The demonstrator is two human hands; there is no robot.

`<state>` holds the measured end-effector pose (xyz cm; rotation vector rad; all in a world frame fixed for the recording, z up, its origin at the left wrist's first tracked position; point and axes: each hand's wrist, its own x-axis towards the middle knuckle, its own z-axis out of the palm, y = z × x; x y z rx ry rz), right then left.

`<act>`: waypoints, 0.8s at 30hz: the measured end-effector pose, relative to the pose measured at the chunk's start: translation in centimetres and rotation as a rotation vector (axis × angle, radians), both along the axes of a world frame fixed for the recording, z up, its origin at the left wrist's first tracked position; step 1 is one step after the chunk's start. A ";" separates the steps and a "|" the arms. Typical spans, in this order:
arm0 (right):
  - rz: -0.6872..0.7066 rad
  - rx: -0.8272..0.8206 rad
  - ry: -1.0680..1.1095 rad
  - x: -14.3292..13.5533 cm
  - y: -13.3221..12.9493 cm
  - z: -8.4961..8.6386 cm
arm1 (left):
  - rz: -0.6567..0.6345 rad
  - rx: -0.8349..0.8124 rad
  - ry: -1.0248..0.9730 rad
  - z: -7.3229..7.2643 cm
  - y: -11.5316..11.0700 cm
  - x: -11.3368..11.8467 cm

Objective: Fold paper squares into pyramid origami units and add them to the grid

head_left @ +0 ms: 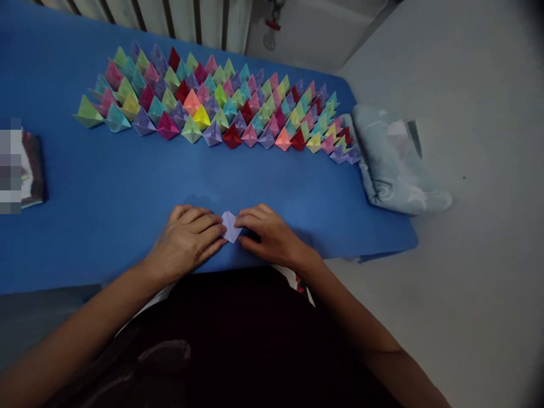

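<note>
Between my hands, close to the near edge of the blue table, is a small lilac piece of folded paper (230,228), roughly diamond-shaped. My left hand (187,241) grips its left side, fingers together and pressed on the paper. On the other side, my right hand (267,232) pinches the right edge between thumb and fingers. The fingertips cover both side edges of the paper. Farther back stand rows of small folded paper boats (192,130) in pink, red, green, blue, purple and yellow.
A folded pale green cloth (395,164) with white patterns lies at the table's right end, against the boats. At the left edge sits a partly blurred, dark-edged object (34,170). A white radiator (208,22) and a red-handled valve (273,25) are behind the blue table (106,221).
</note>
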<state>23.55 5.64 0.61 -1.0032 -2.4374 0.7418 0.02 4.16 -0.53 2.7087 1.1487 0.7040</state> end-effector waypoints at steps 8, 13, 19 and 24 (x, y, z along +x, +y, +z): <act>0.061 0.030 0.030 0.5 0.5 -0.5 | -0.002 0.076 -0.005 -0.2 -0.1 0.1; 0.065 0.076 0.021 0.5 0.4 -0.6 | 0.003 0.159 0.023 -0.1 -0.4 0.3; 0.046 0.184 -0.002 0.4 -0.1 -1.1 | -0.005 0.205 0.041 0.1 -0.7 0.4; 0.025 0.190 -0.039 0.4 -0.3 -1.4 | -0.021 0.192 0.043 0.0 -0.8 0.2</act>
